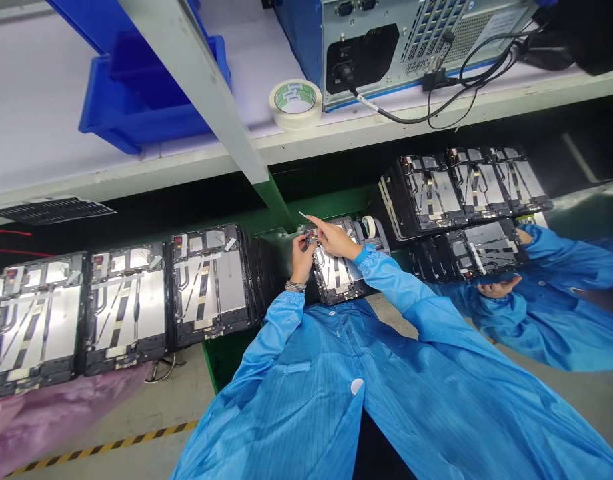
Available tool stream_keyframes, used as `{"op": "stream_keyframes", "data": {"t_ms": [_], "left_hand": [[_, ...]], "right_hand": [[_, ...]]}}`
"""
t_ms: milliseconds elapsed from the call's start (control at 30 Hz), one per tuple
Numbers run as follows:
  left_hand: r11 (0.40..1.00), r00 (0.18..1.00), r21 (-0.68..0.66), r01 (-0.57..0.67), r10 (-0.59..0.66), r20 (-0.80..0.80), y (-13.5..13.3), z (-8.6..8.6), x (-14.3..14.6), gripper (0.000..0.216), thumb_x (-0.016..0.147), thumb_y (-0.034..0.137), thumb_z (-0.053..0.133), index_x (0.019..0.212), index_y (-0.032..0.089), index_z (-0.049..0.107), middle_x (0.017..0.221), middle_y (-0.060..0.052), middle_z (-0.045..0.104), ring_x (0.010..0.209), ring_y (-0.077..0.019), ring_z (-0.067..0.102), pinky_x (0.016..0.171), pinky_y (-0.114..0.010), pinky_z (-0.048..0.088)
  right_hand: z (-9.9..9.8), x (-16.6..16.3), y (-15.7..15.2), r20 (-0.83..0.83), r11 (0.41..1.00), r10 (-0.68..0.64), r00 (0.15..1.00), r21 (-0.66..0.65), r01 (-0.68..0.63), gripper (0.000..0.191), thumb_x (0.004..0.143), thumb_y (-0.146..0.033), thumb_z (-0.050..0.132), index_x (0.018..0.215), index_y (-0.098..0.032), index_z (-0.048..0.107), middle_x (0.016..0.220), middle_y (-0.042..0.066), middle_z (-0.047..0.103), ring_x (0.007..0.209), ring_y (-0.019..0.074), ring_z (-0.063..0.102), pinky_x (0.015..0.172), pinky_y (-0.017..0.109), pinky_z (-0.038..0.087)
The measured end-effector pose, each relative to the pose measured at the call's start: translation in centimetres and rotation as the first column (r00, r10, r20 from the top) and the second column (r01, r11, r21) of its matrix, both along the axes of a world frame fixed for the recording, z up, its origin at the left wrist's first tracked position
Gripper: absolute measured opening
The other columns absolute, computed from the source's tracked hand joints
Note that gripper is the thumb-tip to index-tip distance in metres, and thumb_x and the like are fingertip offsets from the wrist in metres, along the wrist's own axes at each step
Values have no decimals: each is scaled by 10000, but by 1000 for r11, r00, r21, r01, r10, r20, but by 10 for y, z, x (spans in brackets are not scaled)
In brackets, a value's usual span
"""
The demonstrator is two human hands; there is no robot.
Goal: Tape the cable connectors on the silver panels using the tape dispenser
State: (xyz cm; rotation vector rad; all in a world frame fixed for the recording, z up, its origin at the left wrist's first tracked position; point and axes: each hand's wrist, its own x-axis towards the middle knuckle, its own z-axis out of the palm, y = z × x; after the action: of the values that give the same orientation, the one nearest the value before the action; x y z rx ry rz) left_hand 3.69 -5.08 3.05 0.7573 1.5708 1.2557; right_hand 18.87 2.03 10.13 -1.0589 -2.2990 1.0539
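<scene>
Lining up to the left of the open electronic unit [336,277], three similar units [126,300] show foil panels and dark striped strips, with a pink plastic sheet [46,413] below them. Nearer that open unit, the left hand [302,261] is closed, its fingertips holding a small circuit part [311,235] just above the unit's far edge. The right hand [333,239] comes in from the right of it, with thumb and forefinger apparently pinching a thin white strip [302,215] whose tip points left, past the circuit part. Such small pieces handle best at the fingertips, with both wrists raised off the foil and the strip's free end kept clear of it. A roll of tape [369,227] stands just beyond the open unit on its right. Farther right lie more foil-panelled units [466,190]. Below those, an open palm [496,287] on a blue sleeve [561,320] belongs to someone else or is a reflection; I cannot tell which.
</scene>
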Motion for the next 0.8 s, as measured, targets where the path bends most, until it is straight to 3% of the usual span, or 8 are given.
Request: {"op": "stream_keyframes", "data": {"t_ms": [200,300,367,433,500,567,633,800], "left_hand": [[1000,1000,29,-12,12,13,0,-1,2,397,863,292,747,1218,217,585,1299,-101,683,1254,-217,655,1149,-406,480],[999,1000,34,-24,24,-5,-1,-1,3,401,865,302,748,1220,221,581,1313,-105,672,1273,-228,642,1148,-404,479],[999,1000,41,-21,22,-12,-2,-1,4,398,871,301,741,1225,228,574,1321,-102,669,1283,-228,637,1147,-400,481],[998,1000,60,-8,9,-18,-3,0,4,394,885,303,724,1239,236,564,1331,-98,666,1291,-226,634,1146,-394,484],[997,999,75,8,-5,-38,-4,3,4,402,898,304,701,1266,243,554,1348,-96,658,1304,-224,629,1136,-383,491],[997,998,74,17,-12,-68,-5,7,5,423,902,304,685,1297,251,544,1376,-96,646,1323,-226,622,1124,-372,498],[997,996,73,22,-16,-83,-6,10,6,451,902,306,677,1328,261,533,1398,-96,637,1340,-231,616,1115,-370,504],[997,994,69,37,-30,-101,-6,14,6,495,910,287,674,1376,281,505,1436,-95,618,1381,-233,598,1108,-363,512]], "right_hand": [[0,3,-9,-78,987,-149,986,-68,144,771,862,-100,521,1619,-202,419,1025,50,670,893,226,586,882,374,485],[12,-2,-27,-241,928,-335,911,-251,275,692,837,-161,621,1519,-223,525,1022,35,672,815,194,568,836,352,486],[19,-5,-45,-384,819,-474,792,-523,237,625,836,-234,688,1449,-232,566,941,7,671,712,165,539,722,312,464],[22,-8,-65,-460,638,-609,646,-768,54,559,836,-286,724,1378,-228,603,886,-4,675,644,144,517,634,286,421],[21,-11,-81,-450,458,-721,526,-880,-125,489,826,-277,736,1302,-216,646,872,6,688,633,138,529,608,282,413],[16,-15,-89,-408,350,-795,448,-913,-210,435,807,-235,734,1237,-204,676,866,16,698,645,142,554,612,287,430],[10,-18,-90,-376,302,-830,412,-924,-235,398,793,-201,727,1189,-197,691,855,20,704,646,144,565,606,287,437],[5,-16,-82,-344,261,-844,411,-934,-244,307,814,-208,690,1120,-198,712,836,16,708,639,143,566,602,279,447]]}}
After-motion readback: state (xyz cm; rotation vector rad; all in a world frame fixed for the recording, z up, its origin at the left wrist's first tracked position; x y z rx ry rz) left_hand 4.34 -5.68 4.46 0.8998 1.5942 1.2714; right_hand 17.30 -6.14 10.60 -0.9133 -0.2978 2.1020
